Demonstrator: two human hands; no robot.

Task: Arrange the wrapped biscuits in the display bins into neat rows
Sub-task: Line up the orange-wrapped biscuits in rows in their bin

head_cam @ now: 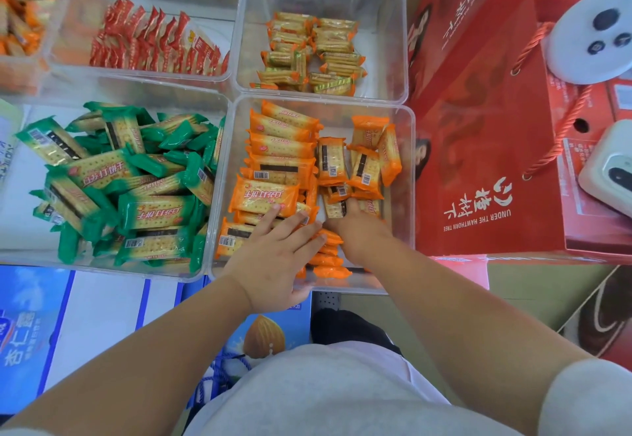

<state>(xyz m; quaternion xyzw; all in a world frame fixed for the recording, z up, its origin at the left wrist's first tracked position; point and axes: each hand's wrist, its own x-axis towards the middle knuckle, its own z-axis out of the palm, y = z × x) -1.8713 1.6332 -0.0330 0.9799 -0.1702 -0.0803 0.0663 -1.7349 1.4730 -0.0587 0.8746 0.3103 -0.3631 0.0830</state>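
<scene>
Fingers [290, 227] of left hand [273, 261] lie straight on orange-wrapped biscuit packets [263, 196] in clear plastic bin [408, 175]; right hand [359, 234] grip, possibly pinching, I cannot tell.

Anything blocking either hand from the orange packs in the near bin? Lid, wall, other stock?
Nothing visible. The orange bin is open-topped. The left hand lies flat on the orange packs, and the right hand reaches in among them.
</scene>
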